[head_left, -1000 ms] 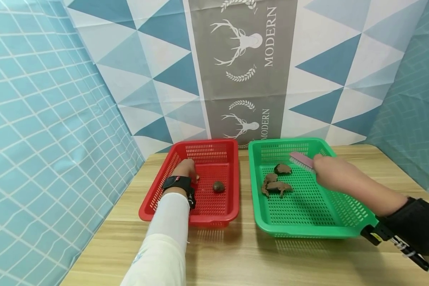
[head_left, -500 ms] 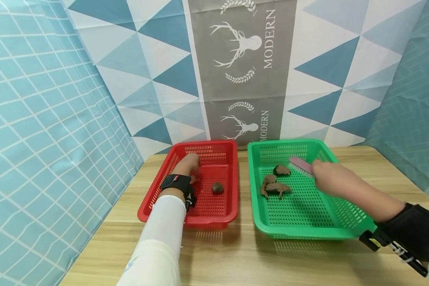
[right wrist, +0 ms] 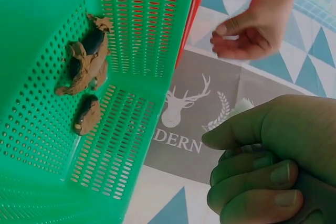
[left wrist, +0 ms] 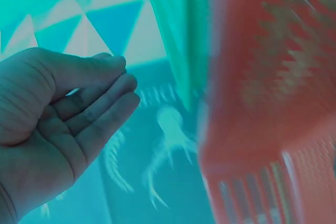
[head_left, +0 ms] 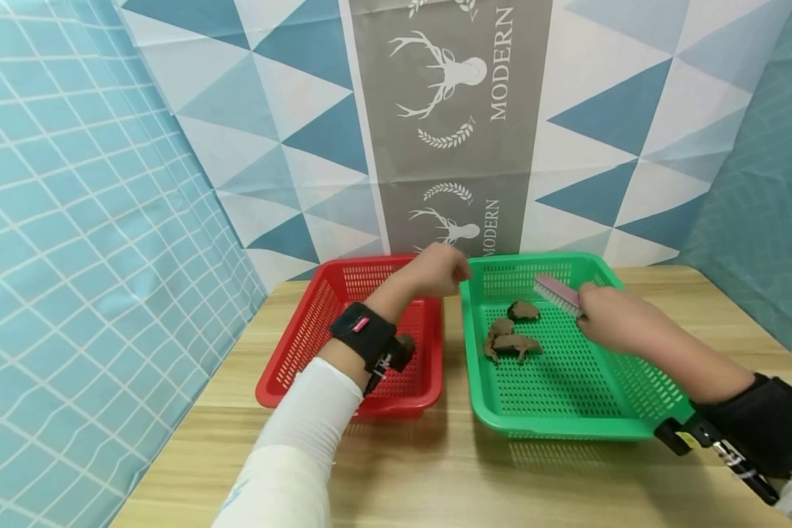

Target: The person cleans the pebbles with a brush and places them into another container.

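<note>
Pink brush (head_left: 558,292) juts between the hands (head_left: 438,270), gripped in the right one (head_left: 614,317)

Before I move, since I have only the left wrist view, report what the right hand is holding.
Observer: The right hand grips a pink brush with white bristles.
Operator: Tell me what is worn behind that hand.
Observer: A black strap, round the wrist.
Operator: I see only an edge of the green basket. Describe what lies inside.
Observer: A brown clump and, apart from it, a smaller brown piece lie on its floor.
</note>
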`<state>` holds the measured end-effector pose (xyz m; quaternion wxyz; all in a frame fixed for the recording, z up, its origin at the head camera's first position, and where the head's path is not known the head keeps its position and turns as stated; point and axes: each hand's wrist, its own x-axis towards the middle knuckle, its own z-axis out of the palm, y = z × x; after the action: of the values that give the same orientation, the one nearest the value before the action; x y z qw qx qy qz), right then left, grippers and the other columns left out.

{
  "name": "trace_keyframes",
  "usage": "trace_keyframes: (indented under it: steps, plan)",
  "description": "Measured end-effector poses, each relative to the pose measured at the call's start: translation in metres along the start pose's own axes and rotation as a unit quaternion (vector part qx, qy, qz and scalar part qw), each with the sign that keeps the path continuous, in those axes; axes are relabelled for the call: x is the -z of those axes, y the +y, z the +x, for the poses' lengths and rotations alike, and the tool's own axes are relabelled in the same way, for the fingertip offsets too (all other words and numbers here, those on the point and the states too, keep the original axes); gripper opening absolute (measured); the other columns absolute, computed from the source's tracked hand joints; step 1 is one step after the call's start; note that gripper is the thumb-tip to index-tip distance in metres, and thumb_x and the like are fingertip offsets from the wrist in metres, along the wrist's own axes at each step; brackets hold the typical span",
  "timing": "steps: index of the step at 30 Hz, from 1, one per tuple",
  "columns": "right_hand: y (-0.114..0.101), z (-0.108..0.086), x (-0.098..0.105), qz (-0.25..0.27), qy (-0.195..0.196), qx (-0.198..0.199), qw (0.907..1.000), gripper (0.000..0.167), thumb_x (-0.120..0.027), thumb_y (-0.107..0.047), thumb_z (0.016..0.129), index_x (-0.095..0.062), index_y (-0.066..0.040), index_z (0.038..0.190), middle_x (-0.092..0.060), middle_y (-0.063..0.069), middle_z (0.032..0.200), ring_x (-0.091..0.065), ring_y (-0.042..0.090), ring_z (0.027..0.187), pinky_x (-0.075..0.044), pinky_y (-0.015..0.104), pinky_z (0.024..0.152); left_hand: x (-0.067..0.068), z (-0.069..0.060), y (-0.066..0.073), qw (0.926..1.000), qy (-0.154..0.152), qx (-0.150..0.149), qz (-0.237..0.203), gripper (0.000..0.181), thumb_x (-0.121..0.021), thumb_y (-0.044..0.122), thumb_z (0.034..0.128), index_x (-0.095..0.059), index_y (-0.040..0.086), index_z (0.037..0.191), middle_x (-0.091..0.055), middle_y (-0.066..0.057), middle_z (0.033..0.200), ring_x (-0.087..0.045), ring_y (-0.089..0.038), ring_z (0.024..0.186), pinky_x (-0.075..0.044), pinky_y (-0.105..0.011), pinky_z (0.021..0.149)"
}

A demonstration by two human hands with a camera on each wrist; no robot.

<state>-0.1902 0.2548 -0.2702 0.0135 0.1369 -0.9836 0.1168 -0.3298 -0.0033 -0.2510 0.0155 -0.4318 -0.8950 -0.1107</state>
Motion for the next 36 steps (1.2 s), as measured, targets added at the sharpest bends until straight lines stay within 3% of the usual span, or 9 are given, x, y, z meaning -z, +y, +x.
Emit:
trace_keyframes:
  steps: [4, 9, 17, 21, 24, 27, 31, 34, 36]
  plan:
    - [0.002, 0.0, 0.003, 0.005, -0.002, -0.001, 1.0, 0.021, -0.052, 0.0, 0.092, -0.048, 0.018, 0.102, -0.049, 0.013, 0.075, -0.044, 0.02, 0.057, -0.039, 0.032, 0.05, 0.006, 0.023, 0.024, 0.9996, -0.019, -0.019, -0.012, 0.023, -0.061, -0.01, 0.0789, -0.072, 0.007, 0.091, -0.063, 0.0, 0.087, -0.055, -0.009, 0.08, -0.043, -0.016, 0.072]
    - [0.006, -0.001, 0.001, 0.018, -0.001, -0.006, 0.9998, 0.019, -0.05, 0.0, 0.091, -0.049, 0.017, 0.099, -0.049, 0.012, 0.074, -0.044, 0.019, 0.055, -0.039, 0.032, 0.049, 0.002, 0.048, 0.034, 0.9984, -0.029, 0.012, -0.048, 0.028, -0.074, 0.004, 0.0845, -0.073, 0.007, 0.113, -0.07, -0.002, 0.106, -0.063, -0.013, 0.097, -0.049, -0.018, 0.08]
    - [0.008, -0.004, -0.002, 0.025, -0.008, -0.013, 0.9996, 0.02, -0.049, -0.001, 0.093, -0.049, 0.017, 0.101, -0.048, 0.012, 0.075, -0.043, 0.019, 0.055, -0.038, 0.031, 0.049, -0.039, 0.065, 0.036, 0.9872, -0.062, 0.081, -0.123, 0.03, -0.075, 0.012, 0.0874, -0.072, 0.009, 0.117, -0.068, -0.002, 0.111, -0.063, -0.016, 0.097, -0.051, -0.02, 0.075]
    - [0.011, -0.005, -0.002, 0.022, -0.006, -0.015, 0.9996, 0.021, -0.05, -0.001, 0.093, -0.048, 0.018, 0.101, -0.048, 0.012, 0.075, -0.044, 0.019, 0.056, -0.038, 0.032, 0.049, -0.064, 0.069, 0.041, 0.9698, -0.116, 0.144, -0.159, 0.022, -0.076, 0.007, 0.0847, -0.075, 0.008, 0.107, -0.067, 0.0, 0.103, -0.064, -0.017, 0.085, -0.054, -0.024, 0.068]
    - [0.012, -0.006, -0.002, 0.022, -0.004, -0.015, 0.9996, 0.022, -0.051, -0.002, 0.093, -0.048, 0.019, 0.102, -0.049, 0.013, 0.076, -0.044, 0.019, 0.056, -0.039, 0.031, 0.049, -0.079, 0.071, 0.05, 0.963, -0.171, 0.182, -0.102, 0.009, -0.077, 0.008, 0.0824, -0.074, 0.011, 0.09, -0.062, 0.003, 0.093, -0.057, -0.015, 0.077, -0.05, -0.025, 0.058]
    - [0.013, -0.007, -0.003, 0.022, -0.007, -0.018, 0.9996, 0.023, -0.051, -0.002, 0.093, -0.048, 0.019, 0.103, -0.05, 0.014, 0.076, -0.045, 0.02, 0.056, -0.039, 0.031, 0.049, -0.088, 0.072, 0.061, 0.9551, -0.207, 0.211, -0.019, 0.012, -0.08, 0.011, 0.0804, -0.072, 0.015, 0.089, -0.059, 0.005, 0.104, -0.051, -0.014, 0.085, -0.043, -0.025, 0.052]
    - [0.014, -0.008, -0.004, 0.022, -0.012, -0.021, 0.9995, 0.025, -0.051, -0.002, 0.094, -0.048, 0.02, 0.104, -0.05, 0.014, 0.076, -0.045, 0.019, 0.056, -0.039, 0.031, 0.048, -0.092, 0.073, 0.074, 0.9343, -0.241, 0.263, -0.003, 0.055, -0.081, 0.013, 0.081, -0.062, 0.027, 0.13, -0.043, 0.01, 0.143, -0.044, -0.012, 0.117, -0.047, -0.024, 0.06]
    - [0.013, -0.009, -0.004, 0.026, -0.015, -0.022, 0.9993, 0.025, -0.05, -0.002, 0.094, -0.048, 0.02, 0.104, -0.05, 0.014, 0.076, -0.045, 0.019, 0.056, -0.039, 0.031, 0.048, -0.093, 0.075, 0.077, 0.9211, -0.266, 0.284, -0.009, 0.075, -0.08, 0.012, 0.0819, -0.047, 0.037, 0.145, -0.033, 0.012, 0.152, -0.038, -0.011, 0.125, -0.05, -0.024, 0.064]
    - [0.013, -0.009, -0.004, 0.028, -0.016, -0.021, 0.9993, 0.024, -0.05, -0.002, 0.094, -0.048, 0.02, 0.103, -0.05, 0.014, 0.077, -0.045, 0.019, 0.056, -0.039, 0.031, 0.049, -0.094, 0.076, 0.076, 0.923, -0.262, 0.282, -0.017, 0.074, -0.081, 0.012, 0.0806, -0.05, 0.036, 0.143, -0.036, 0.012, 0.149, -0.041, -0.011, 0.121, -0.05, -0.024, 0.063]
